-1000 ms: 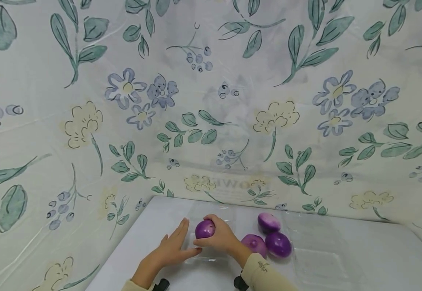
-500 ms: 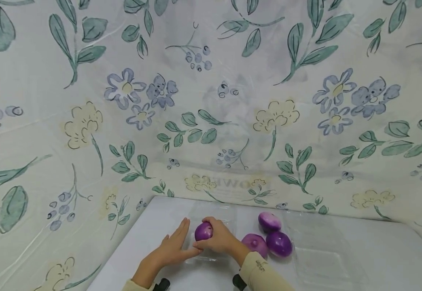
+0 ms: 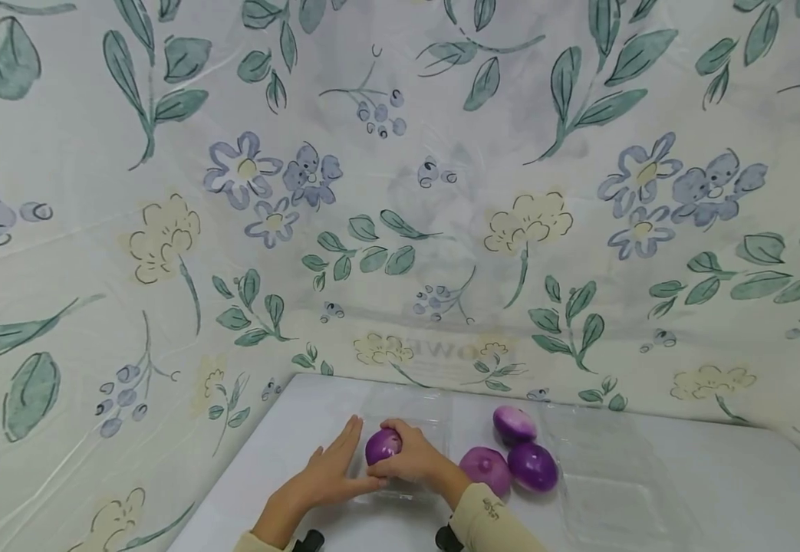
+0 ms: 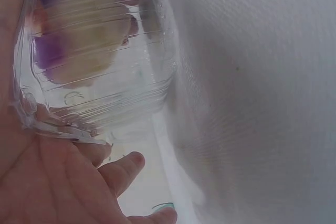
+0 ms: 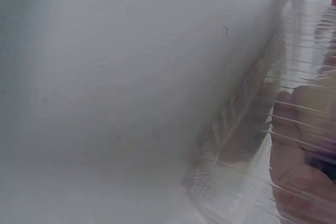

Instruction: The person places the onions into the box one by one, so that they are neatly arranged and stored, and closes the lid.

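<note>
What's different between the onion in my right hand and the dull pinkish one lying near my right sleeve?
The held onion is darker and glossier; the pinkish onion is paler and duller. Your right hand grips the held onion, while the pinkish onion rests on the table. Both are round and purple.

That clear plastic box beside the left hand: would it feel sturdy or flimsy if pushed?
The clear plastic box is probably light and bendy, since its see-through walls look thin. The ribs on its side may stiffen it a little. Its shiny surface suggests it might slide on the table when pushed.
</note>
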Action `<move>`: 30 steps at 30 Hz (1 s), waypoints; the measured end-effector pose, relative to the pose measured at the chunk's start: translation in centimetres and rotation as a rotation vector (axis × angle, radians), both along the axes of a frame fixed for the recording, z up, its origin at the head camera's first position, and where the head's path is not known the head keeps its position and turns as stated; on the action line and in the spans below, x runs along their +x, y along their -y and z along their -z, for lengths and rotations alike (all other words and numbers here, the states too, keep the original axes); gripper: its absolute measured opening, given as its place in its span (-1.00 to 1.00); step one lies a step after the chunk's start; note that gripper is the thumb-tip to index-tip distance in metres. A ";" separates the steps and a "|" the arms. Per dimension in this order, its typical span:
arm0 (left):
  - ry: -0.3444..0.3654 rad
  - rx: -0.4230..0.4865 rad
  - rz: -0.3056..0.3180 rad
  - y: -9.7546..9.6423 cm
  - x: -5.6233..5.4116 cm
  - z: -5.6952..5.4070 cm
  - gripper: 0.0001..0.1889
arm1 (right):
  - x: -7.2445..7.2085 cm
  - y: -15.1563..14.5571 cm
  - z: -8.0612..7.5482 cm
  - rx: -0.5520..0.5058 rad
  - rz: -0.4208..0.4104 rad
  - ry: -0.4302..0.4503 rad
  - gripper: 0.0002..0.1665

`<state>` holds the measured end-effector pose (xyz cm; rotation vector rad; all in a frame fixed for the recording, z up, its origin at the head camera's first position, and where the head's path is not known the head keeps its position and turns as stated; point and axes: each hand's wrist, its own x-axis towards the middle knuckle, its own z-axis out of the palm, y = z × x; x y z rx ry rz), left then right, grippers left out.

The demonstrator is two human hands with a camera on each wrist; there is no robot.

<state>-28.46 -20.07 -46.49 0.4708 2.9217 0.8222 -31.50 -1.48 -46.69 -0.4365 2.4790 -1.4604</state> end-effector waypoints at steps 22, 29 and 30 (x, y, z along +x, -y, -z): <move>0.005 -0.009 -0.003 -0.1 0.1 0.1 0.24 | 0.0 0.0 0.2 0.041 -0.089 -0.064 -0.03; 0.012 -0.011 -0.008 -0.2 0.0 0.3 0.25 | 0.2 -0.2 0.1 -0.050 -0.055 0.019 -0.08; 0.011 -0.013 -0.008 -0.2 -0.1 0.3 0.25 | 0.2 -0.2 0.1 -0.059 -0.049 0.030 -0.09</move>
